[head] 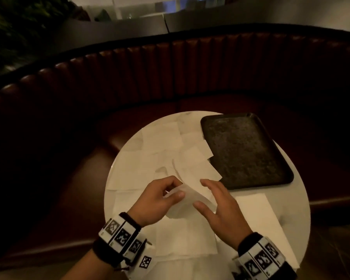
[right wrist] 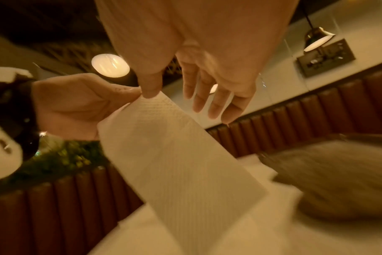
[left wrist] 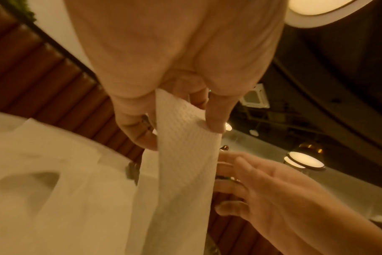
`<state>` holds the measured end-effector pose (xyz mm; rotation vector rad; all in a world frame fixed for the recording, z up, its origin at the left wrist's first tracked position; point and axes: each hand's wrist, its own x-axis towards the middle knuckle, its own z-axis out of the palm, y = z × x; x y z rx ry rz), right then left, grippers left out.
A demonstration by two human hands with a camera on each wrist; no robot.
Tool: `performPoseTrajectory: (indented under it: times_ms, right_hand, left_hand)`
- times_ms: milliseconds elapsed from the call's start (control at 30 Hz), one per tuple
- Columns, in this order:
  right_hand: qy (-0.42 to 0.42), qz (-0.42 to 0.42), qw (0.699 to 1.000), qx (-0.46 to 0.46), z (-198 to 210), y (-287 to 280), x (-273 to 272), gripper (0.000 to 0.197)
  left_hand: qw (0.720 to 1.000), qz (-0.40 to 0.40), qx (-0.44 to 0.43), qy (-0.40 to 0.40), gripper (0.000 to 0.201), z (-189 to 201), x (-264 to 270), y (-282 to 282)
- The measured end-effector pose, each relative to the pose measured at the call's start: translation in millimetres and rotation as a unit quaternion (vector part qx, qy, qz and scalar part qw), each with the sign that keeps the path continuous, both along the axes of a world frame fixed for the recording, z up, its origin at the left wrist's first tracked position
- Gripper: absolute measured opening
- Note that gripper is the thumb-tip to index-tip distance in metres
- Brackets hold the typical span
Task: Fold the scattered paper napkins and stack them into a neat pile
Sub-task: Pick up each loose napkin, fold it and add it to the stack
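Observation:
Several white paper napkins (head: 162,136) lie unfolded and overlapping on the round white table (head: 297,201). My left hand (head: 178,187) pinches one napkin (head: 190,196) by its top edge between thumb and fingers and holds it lifted above the table. The left wrist view shows that napkin (left wrist: 185,151) hanging as a long band from my left hand (left wrist: 183,120). My right hand (head: 210,196) is beside it with its fingers straight and spread. In the right wrist view its thumb (right wrist: 150,89) touches the napkin's (right wrist: 174,155) top corner. A flat napkin (head: 257,215) lies front right.
A dark rectangular tray (head: 245,150) sits on the right half of the table, with napkin corners overlapping its left rim. A curved brown padded bench (head: 170,73) wraps round the far side. The table's front edge is close to my wrists.

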<state>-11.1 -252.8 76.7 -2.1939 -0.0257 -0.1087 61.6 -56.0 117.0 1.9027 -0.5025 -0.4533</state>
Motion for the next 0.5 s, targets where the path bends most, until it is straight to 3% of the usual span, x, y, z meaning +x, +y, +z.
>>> performPoseTrajectory:
  times_ms: [200,367,433,500]
  right_hand:
    - [-0.124,0.066,0.989,0.046,53.8,26.2,13.1,0.023]
    - [-0.154,0.097,0.982,0.045,62.6,42.7,-0.4,0.013]
    - [-0.162,0.111,0.980,0.031,66.5,44.2,-3.9,0.009]
    - [-0.168,0.119,0.978,0.026,70.5,43.9,-6.3,0.009]
  left_hand:
    - [0.986,0.043,0.043,-0.153,0.006,54.0,-21.8,27.7]
    - [0.957,0.071,0.126,-0.251,0.054,70.8,-39.4,42.9]
    - [0.950,0.040,0.149,-0.272,0.046,77.0,-37.3,42.2]
    - [0.956,0.010,0.138,-0.259,0.021,80.3,-33.1,40.2]
